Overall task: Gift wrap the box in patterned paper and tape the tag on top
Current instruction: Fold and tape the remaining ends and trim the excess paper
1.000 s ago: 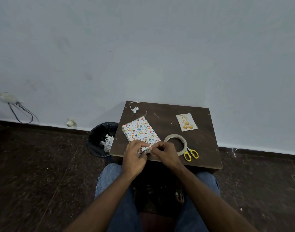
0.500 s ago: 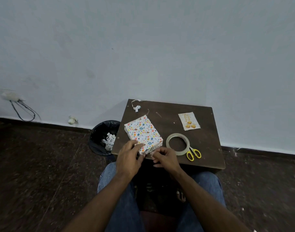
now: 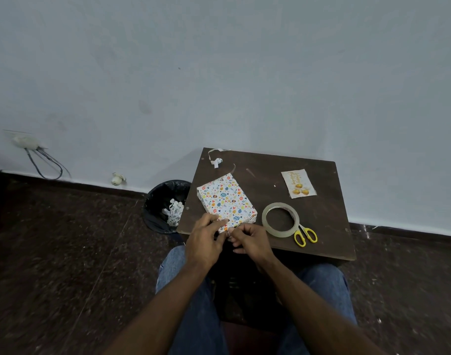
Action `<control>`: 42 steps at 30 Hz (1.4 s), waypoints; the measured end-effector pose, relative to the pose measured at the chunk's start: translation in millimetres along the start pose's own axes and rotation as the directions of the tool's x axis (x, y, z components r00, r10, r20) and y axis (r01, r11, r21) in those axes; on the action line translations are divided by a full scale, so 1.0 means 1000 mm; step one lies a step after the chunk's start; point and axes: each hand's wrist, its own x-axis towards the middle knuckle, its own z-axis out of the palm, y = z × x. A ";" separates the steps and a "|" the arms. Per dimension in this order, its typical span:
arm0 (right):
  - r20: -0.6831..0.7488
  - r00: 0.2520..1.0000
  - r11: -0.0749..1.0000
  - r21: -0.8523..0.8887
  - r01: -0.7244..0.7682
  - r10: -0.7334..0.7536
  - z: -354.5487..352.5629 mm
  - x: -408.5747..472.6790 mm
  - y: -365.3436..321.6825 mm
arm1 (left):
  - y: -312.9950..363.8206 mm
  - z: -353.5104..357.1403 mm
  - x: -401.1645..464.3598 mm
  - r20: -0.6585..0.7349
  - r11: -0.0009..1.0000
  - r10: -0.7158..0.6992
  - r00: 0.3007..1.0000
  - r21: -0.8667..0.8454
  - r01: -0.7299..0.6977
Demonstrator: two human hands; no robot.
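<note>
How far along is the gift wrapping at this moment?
Done: patterned paper covers the visible faces of the box. In hand: left hand and right hand work its near end flap. Left: the tag lies loose on the table, untaped, beside the tape roll and scissors.

Bare tabletop (image 3: 268, 175) open at far centre, between wrapped box (image 3: 225, 201) left and tag (image 3: 298, 183) right. Tape roll (image 3: 280, 220) and scissors (image 3: 305, 234) block near right.

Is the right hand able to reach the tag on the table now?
Probably yes: the tag lies uncovered beyond the tape roll, though the right hand is busy at the box.
</note>
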 end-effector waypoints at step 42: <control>-0.145 0.920 0.829 -0.502 0.248 -0.363 0.016 0.007 0.035 | -0.014 -0.003 0.002 0.001 0.990 0.130 0.991 -0.054 -0.130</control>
